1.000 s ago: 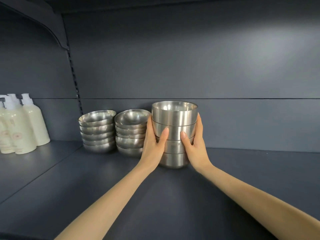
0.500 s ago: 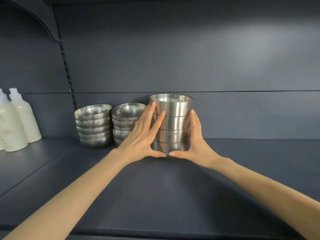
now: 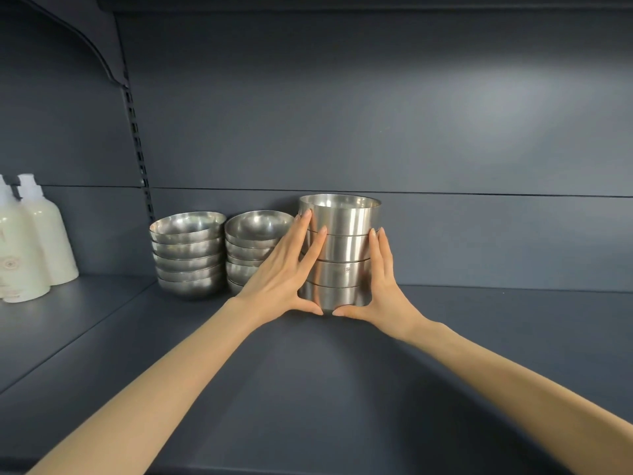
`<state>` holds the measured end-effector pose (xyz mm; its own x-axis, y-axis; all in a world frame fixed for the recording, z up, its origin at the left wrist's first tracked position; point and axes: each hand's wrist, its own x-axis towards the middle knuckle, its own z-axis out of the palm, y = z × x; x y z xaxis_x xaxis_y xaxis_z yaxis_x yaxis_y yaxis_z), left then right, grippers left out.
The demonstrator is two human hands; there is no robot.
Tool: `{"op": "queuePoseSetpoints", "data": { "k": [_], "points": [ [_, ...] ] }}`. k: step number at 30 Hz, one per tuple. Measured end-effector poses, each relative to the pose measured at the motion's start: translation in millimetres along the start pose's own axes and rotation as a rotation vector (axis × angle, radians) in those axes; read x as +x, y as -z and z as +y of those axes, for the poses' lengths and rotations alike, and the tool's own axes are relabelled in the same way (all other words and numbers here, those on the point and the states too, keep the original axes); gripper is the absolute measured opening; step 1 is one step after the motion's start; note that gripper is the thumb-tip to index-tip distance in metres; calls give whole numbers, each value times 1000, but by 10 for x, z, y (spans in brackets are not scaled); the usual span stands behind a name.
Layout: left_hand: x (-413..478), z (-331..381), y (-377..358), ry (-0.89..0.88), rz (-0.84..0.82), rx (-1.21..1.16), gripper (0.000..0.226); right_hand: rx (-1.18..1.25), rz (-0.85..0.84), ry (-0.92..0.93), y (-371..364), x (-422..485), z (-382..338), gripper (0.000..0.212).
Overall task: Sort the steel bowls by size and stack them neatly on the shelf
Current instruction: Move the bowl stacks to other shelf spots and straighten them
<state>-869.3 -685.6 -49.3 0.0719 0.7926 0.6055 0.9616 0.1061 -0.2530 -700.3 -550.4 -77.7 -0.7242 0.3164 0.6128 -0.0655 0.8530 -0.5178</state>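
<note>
A stack of several straight-walled steel bowls (image 3: 342, 248) stands on the dark shelf (image 3: 308, 389) near the back wall. My left hand (image 3: 284, 272) lies flat against its left side with straight fingers pointing up. My right hand (image 3: 383, 286) presses the right side the same way. Both thumbs meet at the front of the bottom bowl. To the left stand two lower stacks of rounded steel bowls, a middle stack (image 3: 253, 238) partly hidden behind my left hand and a wider stack (image 3: 188, 255) further left.
Cream pump bottles (image 3: 34, 241) stand on the neighbouring shelf section at the far left. A slotted upright (image 3: 137, 149) runs up the back wall above the wider stack. Bare shelf stretches to the right of the tall stack and towards the front edge.
The tall stack went from being held slightly forward to standing further back, close beside the middle stack. My hands slid down its sides and the thumbs came to the base.
</note>
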Motion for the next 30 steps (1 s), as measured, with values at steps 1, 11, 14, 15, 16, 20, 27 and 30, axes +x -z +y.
{"op": "queuePoseSetpoints", "data": {
  "k": [1,11,14,15,16,20,27,30],
  "points": [
    [4,-12,-5,1,-3,3,143,6,2,-1,-11,15,11,129],
    [95,31,-52,65,-46,259,147,3,23,11,-59,133,128,127],
    [94,35,-60,61,-47,259,145,-3,34,24,-64,144,167,126],
    [91,35,-54,57,-48,252,144,-7,33,26,-67,147,178,126],
    [87,38,-45,55,-49,244,142,-14,30,26,-72,150,188,126],
    [28,39,22,51,-42,177,121,-86,-23,10,-17,148,196,123],
    [-240,125,261,58,-69,209,76,-319,-175,-141,263,-28,-67,103],
    [-369,213,450,151,-169,164,86,-440,-221,-226,400,-205,-289,96]
  ]
}}
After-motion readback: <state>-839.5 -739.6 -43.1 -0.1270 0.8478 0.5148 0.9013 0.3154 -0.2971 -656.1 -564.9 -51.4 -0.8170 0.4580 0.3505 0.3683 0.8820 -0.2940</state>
